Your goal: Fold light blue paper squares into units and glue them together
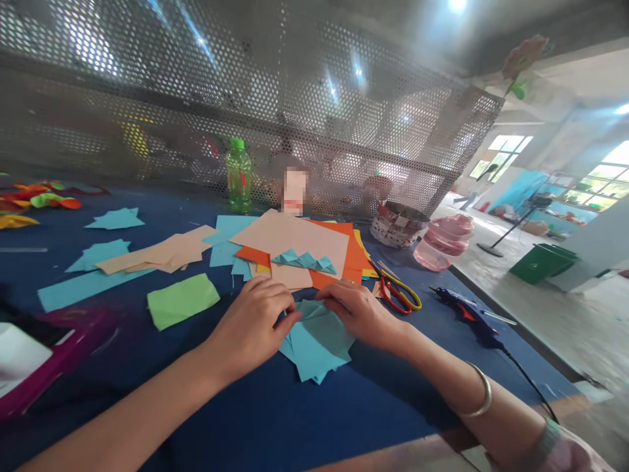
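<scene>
A small stack of light-blue paper squares [319, 344] lies on the blue tabletop between my hands. At its left upper corner my left hand [255, 321] has its thumb and fingers closed on blue paper. My right hand [366, 311], curled in the same way, pinches the right upper side of the paper. Fingers partly hide the top edge, so any fold there is unclear. Just beyond, a folded blue strip with pointed peaks [305, 260] rests on pale peach paper [299, 233]. Orange paper [339, 239] shows beneath the peach sheets.
Red-and-yellow-handled scissors [400, 295] and a blue glue gun [469, 314] lie to the right. Green paper [183, 300] and a purple object [63, 354] are on the left. A green bottle [239, 177], a basket [399, 224] and a pink jug [443, 242] stand behind.
</scene>
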`<state>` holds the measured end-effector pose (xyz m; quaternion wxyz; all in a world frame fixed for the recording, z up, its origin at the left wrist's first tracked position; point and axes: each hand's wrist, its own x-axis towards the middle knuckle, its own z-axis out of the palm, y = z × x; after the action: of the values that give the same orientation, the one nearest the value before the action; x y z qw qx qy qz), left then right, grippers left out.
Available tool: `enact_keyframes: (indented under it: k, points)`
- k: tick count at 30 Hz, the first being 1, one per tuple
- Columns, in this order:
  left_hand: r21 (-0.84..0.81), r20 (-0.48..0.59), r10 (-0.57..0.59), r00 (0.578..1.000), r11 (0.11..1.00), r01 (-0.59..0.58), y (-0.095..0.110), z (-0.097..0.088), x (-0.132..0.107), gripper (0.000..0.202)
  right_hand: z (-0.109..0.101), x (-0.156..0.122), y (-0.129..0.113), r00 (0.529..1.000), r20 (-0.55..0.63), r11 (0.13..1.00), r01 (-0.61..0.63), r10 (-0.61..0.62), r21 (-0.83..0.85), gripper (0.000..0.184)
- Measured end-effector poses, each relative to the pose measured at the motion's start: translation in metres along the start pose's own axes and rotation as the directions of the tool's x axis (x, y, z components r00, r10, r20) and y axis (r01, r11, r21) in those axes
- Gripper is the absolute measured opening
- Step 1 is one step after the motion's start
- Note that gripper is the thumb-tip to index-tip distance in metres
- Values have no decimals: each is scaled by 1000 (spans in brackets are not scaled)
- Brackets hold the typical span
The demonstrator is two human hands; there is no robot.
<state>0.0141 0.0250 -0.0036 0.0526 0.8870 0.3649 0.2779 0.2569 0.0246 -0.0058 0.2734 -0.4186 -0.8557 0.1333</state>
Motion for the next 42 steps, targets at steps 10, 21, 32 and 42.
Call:
enact_keyframes:
  k: [10,21,32,42]
  points:
    - [-47,65,-11,998,999,14,3,4,-4,4,-4,-6,-1,999,-29,999,17,-17,27,17]
    - [-47,89,-10,996,999,15,2,4,-4,9,-4,-7,-5,999,-36,993,2,3,122,18]
    - [-77,122,-83,989,993,93,-3,9,-4,19,-4,-7,-11,999,1,991,-33,33,133,18]
    - [-140,141,-158,977,974,178,2,2,2,15,-1,-7,-7,998,66,990,5,-14,141,9]
